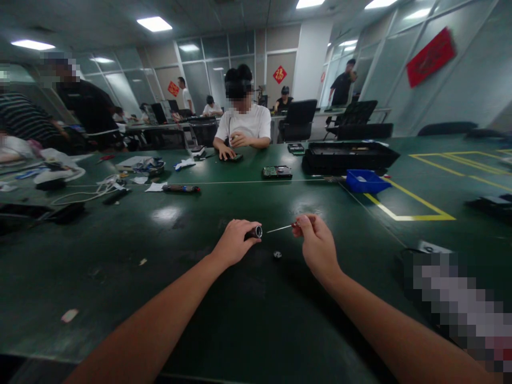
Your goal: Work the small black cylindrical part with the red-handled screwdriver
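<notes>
forearms [172,314] | left grip [234,240] closed round dark tube [252,233], end protruding | right grip [319,242] pinching thin tool [280,229]

1. Across the green table [160,240], a person in a white shirt [258,120] sits with one hand on a flat dark object [239,158].
2. A blue bin [366,184] stands just beside a long black case [344,164].
3. Yellow tape [424,217] marks the tabletop nearby.
4. Off to my left, a white cable [107,185] curls.
5. Behind, there's a black office chair [303,118].
6. A red banner [431,57] hangs on the right-hand wall.
</notes>
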A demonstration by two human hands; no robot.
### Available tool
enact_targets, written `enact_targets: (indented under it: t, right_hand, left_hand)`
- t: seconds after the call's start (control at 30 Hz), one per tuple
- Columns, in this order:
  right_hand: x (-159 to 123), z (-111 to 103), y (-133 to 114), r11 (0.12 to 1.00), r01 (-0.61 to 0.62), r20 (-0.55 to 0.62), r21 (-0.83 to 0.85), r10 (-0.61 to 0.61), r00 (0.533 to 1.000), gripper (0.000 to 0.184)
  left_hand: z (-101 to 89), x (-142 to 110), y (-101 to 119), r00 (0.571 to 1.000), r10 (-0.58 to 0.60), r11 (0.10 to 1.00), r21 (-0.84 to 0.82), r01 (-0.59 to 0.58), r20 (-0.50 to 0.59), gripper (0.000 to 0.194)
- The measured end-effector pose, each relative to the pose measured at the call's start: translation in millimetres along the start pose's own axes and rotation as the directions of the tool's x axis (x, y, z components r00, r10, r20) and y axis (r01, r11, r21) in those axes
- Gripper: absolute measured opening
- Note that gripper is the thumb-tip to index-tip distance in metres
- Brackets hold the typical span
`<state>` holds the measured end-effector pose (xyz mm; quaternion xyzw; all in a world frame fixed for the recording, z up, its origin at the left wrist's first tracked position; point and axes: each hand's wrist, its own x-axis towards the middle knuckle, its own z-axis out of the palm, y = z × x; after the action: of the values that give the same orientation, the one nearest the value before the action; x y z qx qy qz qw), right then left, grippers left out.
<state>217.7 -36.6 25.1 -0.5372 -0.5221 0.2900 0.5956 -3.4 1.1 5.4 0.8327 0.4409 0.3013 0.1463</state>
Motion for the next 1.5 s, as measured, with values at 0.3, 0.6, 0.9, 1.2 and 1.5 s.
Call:
enact_targets:
  t: [0.3,0.6,0.9,1.2,1.5]
  right_hand:
    - [0.3,-5.2,-0.4,0.99,0.134,-0.035,-0.032,-0.135,0.99,0.023]
    - [-6.3,-11.9,-12.4,0.945,0.3,-0.006,-0.131,-0.303,0.953,0.021]
    - [-7.3,-12.3,-12.5,0.944,0.3,0.008,-0.136,-0.302,0.953,0.02]
    - [-8.2,-10.8,-13.6,0.95,0.278,0.05,-0.14,-0.274,0.96,0.021]
    - [-7.1,-12.5,-12.0,0.957,0.251,0.076,-0.149,-0.242,0.967,0.022]
  left_hand:
    - [-7.4,-6.4,13.1,0.985,-0.167,0.968,-0.196,0.155,-0.046,0.044]
    - [-8.3,-9.5,47.0,0.99,-0.084,0.992,-0.083,0.093,0.11,0.026]
    - [15.0,-5.1,61.7,0.926,0.068,0.96,0.227,-0.162,0.372,0.036]
    - [1.2,0.0,55.2,0.935,0.035,0.984,0.151,-0.094,0.352,0.026]
    - [-52.6,-16.7,-7.4,0.873,-0.465,0.64,-0.623,0.449,0.151,0.03]
